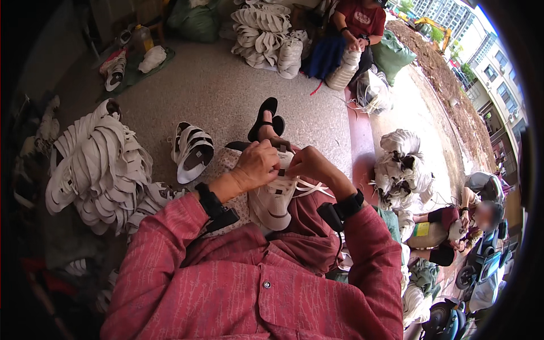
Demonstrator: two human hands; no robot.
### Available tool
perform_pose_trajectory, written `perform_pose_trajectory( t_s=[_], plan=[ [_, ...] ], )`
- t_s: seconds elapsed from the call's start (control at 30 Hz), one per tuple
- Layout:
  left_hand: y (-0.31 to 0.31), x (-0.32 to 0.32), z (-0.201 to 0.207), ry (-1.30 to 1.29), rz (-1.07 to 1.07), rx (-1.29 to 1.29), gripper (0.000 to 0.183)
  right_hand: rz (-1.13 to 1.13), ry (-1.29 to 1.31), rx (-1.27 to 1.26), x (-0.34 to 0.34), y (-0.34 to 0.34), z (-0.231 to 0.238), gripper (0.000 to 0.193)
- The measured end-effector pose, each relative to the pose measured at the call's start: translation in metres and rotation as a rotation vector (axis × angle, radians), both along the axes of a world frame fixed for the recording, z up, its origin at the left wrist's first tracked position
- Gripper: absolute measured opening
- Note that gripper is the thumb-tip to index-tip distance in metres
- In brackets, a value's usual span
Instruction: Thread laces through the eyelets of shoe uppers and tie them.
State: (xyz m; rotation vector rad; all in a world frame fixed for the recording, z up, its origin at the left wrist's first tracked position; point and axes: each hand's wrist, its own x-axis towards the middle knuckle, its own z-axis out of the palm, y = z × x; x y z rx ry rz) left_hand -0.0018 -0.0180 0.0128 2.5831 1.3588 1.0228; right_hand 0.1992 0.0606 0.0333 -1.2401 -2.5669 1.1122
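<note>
A white shoe upper [273, 199] with white laces lies on my lap, toe end toward my body. My left hand [258, 163] grips its upper end from the left, fingers closed over the eyelet area. My right hand [310, 164] pinches the same end from the right, touching the left hand. White lace ends [314, 188] trail out under my right wrist. Both wrists carry black bands with small black devices. My foot in a black sandal [265, 118] rests on the floor just beyond the hands.
A big heap of white shoe uppers [99, 167] lies at my left, a smaller stack [191, 152] nearer. More bundles [263, 31] sit at the far side beside a seated person in a red top [360, 22]. Another person [453, 226] sits at the right by bundles [399, 164].
</note>
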Motion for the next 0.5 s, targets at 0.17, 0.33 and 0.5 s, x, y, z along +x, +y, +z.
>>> perform_pose_trajectory(
  t_s=[0.17,0.33,0.5],
  plan=[
    [0.002,0.002,0.0,0.085,-0.043,0.218,0.011,-0.103,0.102,0.519,-0.014,-0.039,-0.025,0.015],
    [-0.005,-0.015,0.003,0.199,-0.214,0.251,0.014,0.407,0.062,1.154,0.02,-0.048,-0.016,0.009],
    [-0.009,-0.019,0.002,-0.046,-0.173,0.061,0.022,0.631,-0.045,1.263,0.048,-0.044,-0.021,0.01]
  ],
)
